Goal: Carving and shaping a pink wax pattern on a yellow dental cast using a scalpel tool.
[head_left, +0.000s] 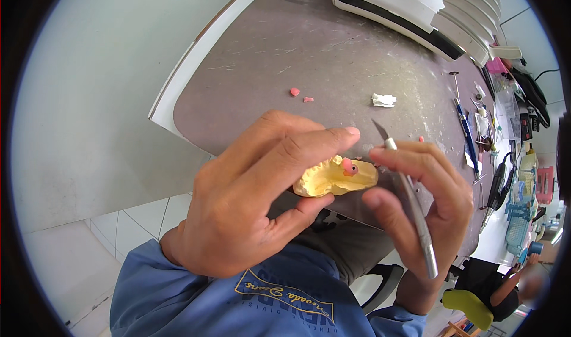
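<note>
My left hand [256, 188] grips a yellow dental cast [318, 185] between thumb and fingers, just over the table's near edge. A row of moulded teeth shows along its far side. A small pink piece [350, 167] with a dark round spot sits on the cast toward its right end. In my right hand [431, 188] is a silver craft knife [419, 224], its handle slanting across the fingers. The pointed blade aims up and away, apart from the cast. The tips of my right index finger and thumb are close to the cast's right end.
Two pink bits [295, 92] and a crumpled white scrap [383, 101] lie on the brown table [256, 57]. A white machine with a ribbed hose [470, 10] stands at the back. Along the right are a blue-handled tool [467, 132] and a black handpiece [498, 188]. Another person [505, 286] sits lower right.
</note>
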Demonstrator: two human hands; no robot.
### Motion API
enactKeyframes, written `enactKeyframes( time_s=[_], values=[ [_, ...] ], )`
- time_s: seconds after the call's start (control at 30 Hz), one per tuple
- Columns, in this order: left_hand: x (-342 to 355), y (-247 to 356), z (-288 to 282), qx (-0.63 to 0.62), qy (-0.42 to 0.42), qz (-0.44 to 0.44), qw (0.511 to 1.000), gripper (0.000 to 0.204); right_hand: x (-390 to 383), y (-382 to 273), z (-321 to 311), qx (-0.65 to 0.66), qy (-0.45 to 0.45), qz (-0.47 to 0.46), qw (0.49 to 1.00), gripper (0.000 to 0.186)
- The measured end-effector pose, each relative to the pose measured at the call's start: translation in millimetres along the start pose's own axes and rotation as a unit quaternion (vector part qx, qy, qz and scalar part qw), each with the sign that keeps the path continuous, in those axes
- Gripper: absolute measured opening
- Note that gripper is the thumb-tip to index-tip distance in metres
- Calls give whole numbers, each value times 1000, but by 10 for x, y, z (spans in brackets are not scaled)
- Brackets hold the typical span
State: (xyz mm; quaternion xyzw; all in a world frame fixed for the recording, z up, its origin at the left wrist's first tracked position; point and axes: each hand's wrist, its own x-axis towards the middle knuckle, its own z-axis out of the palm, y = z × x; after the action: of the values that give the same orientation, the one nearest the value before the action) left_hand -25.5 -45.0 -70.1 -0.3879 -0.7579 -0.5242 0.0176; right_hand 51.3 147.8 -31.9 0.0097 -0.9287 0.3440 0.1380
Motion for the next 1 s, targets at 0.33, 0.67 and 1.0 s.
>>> enactKeyframes(
  time_s=[0.33,0.67,1.0],
  values=[
    [-46,46,-9,-264,-22,-33,964,69,-269,-11,35,241,55,59,967,35],
    [-216,174,467,-491,90,-114,859,56,-398,63,197,99,206,-142,963,43],
    [-264,121,537,-380,105,39,918,55,-668,-69,180,258,331,-101,902,21]
  ],
)
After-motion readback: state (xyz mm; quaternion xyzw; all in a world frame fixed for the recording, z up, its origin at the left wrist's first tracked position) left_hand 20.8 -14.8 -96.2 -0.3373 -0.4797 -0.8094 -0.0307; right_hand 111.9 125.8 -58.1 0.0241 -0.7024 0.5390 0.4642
